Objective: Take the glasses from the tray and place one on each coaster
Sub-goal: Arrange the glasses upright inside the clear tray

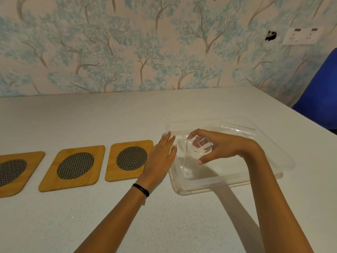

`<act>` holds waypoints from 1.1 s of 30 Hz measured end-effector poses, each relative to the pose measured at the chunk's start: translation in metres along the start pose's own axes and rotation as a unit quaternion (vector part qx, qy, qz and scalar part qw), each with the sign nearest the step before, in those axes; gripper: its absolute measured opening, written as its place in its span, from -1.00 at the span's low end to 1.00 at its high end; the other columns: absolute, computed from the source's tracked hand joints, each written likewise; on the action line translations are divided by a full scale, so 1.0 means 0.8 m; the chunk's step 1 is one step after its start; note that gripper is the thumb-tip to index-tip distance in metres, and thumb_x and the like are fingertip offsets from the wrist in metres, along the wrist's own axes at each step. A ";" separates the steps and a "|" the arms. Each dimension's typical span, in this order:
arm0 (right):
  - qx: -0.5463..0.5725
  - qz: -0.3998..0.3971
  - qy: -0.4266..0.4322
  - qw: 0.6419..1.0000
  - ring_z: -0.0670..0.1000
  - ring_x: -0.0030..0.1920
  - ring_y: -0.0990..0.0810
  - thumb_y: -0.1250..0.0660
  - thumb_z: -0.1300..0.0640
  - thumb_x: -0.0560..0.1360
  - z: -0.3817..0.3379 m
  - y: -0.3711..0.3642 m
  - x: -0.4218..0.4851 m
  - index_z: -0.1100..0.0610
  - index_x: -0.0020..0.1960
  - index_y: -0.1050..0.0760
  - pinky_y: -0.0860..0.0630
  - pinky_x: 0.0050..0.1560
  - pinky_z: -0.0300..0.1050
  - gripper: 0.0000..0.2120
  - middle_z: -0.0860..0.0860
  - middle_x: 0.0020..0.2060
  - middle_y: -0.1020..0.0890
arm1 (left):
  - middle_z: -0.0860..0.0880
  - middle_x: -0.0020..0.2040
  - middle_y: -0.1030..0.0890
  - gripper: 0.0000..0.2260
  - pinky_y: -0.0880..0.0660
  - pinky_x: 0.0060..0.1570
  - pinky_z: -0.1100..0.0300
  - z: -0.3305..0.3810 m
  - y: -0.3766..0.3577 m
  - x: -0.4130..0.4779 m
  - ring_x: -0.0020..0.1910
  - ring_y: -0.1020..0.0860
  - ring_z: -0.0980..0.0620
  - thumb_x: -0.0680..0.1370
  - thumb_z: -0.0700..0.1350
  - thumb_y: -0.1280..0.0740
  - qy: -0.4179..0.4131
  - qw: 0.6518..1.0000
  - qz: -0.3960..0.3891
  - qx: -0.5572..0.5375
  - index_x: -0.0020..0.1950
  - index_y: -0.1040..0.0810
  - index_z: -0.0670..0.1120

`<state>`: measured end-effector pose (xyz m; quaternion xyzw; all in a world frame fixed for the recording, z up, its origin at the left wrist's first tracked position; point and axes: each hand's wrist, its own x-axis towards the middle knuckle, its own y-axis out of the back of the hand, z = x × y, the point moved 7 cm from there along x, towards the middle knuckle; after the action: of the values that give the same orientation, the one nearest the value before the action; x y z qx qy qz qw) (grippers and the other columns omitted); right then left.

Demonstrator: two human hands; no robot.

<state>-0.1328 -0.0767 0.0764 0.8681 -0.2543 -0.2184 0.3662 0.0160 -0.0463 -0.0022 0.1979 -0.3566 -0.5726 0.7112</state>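
Three wooden coasters (76,168) with woven mesh centres lie in a row on the pale speckled tabletop (91,121), all bare, so none of the placing is done yet. Behind it runs a wall (127,42) papered with blue-green trees, carrying a white socket plate (301,35) at the far right, and the back of a blue chair (321,92) shows past the right corner. To the right of the coasters sits the clear plastic tray (237,181), its near rim towards you. Your left hand (159,159) rests flat with its fingers spread loosely against the tray's left edge, holding nothing, and probably serves to steady it. Your right hand (218,147) is curled over a clear glass (193,157) standing inside the tray, thumb and fingers closed round its top end; a flat disc shows there, so it may stand upside down, though you cannot be sure. A second glass (237,128) appears to lie on its side along the tray's far wall. Treat each glass as rigid, smooth and breakable, light enough for one hand but likely slippery: grip the side wall well below the top rather than pinching the end, lift straight over the tray rim, and set it down softly, since hard glass meeting wood and mesh can chip or skid.
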 end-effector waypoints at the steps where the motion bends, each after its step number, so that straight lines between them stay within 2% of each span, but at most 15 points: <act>1: 0.003 -0.004 0.002 1.000 -0.08 0.21 -0.46 -0.49 0.01 0.32 0.001 0.002 -0.001 -0.11 0.30 -0.28 -0.47 0.11 -0.29 -0.37 -0.10 0.20 -0.46 | 0.10 0.55 -0.07 -0.60 -0.05 0.51 0.00 0.000 0.000 0.001 0.52 0.03 0.17 0.63 0.04 -0.04 0.001 1.000 -0.002 0.003 0.47 -0.17 0.05; 4: 0.065 0.016 0.004 0.998 -0.13 0.25 -0.45 -0.47 -0.15 0.24 0.012 0.021 -0.011 -0.22 0.26 -0.31 -0.46 0.18 -0.21 -0.36 -0.11 0.24 -0.46 | 0.09 0.55 -0.06 -0.60 0.00 0.50 0.04 -0.001 0.000 0.001 0.51 0.05 0.17 0.63 0.03 -0.03 0.000 1.000 -0.003 0.015 0.48 -0.16 0.05; 6: 0.104 0.072 -0.001 0.992 -0.12 0.25 -0.47 -0.43 -0.22 0.20 0.034 0.042 -0.019 -0.25 0.22 -0.35 -0.47 0.20 -0.16 -0.39 -0.10 0.23 -0.49 | 0.09 0.55 -0.06 -0.60 0.01 0.48 0.07 -0.002 -0.001 0.001 0.51 0.05 0.17 0.64 0.03 -0.03 -0.001 1.000 -0.002 0.017 0.48 -0.14 0.06; 8: 0.110 0.145 -0.026 0.983 -0.05 0.24 -0.50 -0.39 -0.23 0.23 0.067 0.061 -0.025 -0.18 0.21 -0.39 -0.47 0.22 -0.09 -0.43 -0.06 0.20 -0.52 | 0.09 0.55 -0.05 -0.60 0.03 0.47 0.09 -0.003 -0.002 0.001 0.51 0.06 0.18 0.64 0.03 -0.02 -0.001 1.000 -0.004 0.017 0.48 -0.14 0.06; 12: 0.030 0.302 -0.077 0.950 0.07 0.30 -0.43 -0.35 -0.01 0.45 0.129 0.084 -0.028 0.03 0.26 -0.41 -0.38 0.25 -0.05 -0.59 0.07 0.28 -0.46 | 0.10 0.55 -0.05 -0.60 0.06 0.45 0.14 -0.006 -0.003 0.003 0.49 0.06 0.20 0.64 0.04 -0.02 0.001 1.000 -0.004 0.019 0.48 -0.14 0.06; 16: -0.054 0.408 -0.080 0.908 0.16 0.47 -0.15 -0.34 0.17 0.47 0.142 0.086 -0.022 0.12 0.33 -0.34 -0.18 0.41 0.06 -0.55 0.16 0.46 -0.18 | 0.10 0.54 -0.05 -0.60 0.02 0.47 0.10 -0.006 -0.003 0.001 0.49 0.06 0.21 0.63 0.04 -0.03 0.002 1.000 -0.001 0.019 0.48 -0.15 0.07; 18: -0.078 0.422 -0.075 0.900 0.15 0.51 -0.02 -0.33 0.18 0.48 0.143 0.087 -0.020 0.13 0.37 -0.29 -0.09 0.45 0.11 -0.51 0.14 0.50 -0.10 | 0.10 0.54 -0.05 -0.60 0.02 0.48 0.09 -0.006 -0.003 0.001 0.49 0.06 0.21 0.63 0.04 -0.03 0.003 1.000 -0.002 0.021 0.48 -0.15 0.07; 21: -0.125 0.429 -0.069 0.892 0.16 0.52 -0.01 -0.32 0.19 0.48 0.143 0.090 -0.018 0.15 0.40 -0.25 -0.02 0.49 0.19 -0.47 0.16 0.50 -0.11 | 0.10 0.55 -0.05 -0.60 0.02 0.48 0.08 -0.004 -0.003 0.001 0.50 0.06 0.19 0.64 0.05 -0.02 0.002 1.000 -0.001 0.024 0.48 -0.15 0.07; 24: -0.190 0.364 -0.109 0.905 0.18 0.52 0.02 -0.34 0.15 0.47 0.154 0.078 -0.003 0.15 0.45 -0.15 0.11 0.46 0.25 -0.38 0.18 0.51 -0.10 | 0.10 0.55 -0.05 -0.60 0.02 0.48 0.07 -0.003 -0.002 0.000 0.51 0.05 0.18 0.64 0.05 -0.02 0.001 1.000 -0.001 0.020 0.48 -0.16 0.07; 29: -0.230 0.274 -0.190 0.914 0.16 0.53 0.07 -0.31 0.06 0.48 0.182 0.064 0.002 0.09 0.50 0.03 0.19 0.43 0.31 -0.27 0.17 0.53 -0.03 | 0.09 0.55 -0.05 -0.61 -0.01 0.49 0.04 -0.001 0.000 -0.001 0.52 0.03 0.16 0.64 0.04 -0.03 0.006 1.000 -0.003 0.013 0.48 -0.16 0.06; 33: -0.246 0.269 -0.204 0.909 0.19 0.51 -0.04 -0.30 0.09 0.49 0.183 0.063 0.000 0.09 0.49 -0.03 0.16 0.41 0.35 -0.32 0.19 0.50 -0.13 | 0.10 0.55 -0.04 -0.60 0.00 0.51 0.00 0.000 0.000 -0.001 0.52 0.05 0.17 0.64 0.04 -0.02 0.013 1.000 -0.011 0.000 0.48 -0.16 0.06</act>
<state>-0.2298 -0.1839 0.0212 0.5856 -0.4858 -0.3394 0.5531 0.0160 -0.0457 -0.0028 0.2095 -0.3454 -0.5778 0.7092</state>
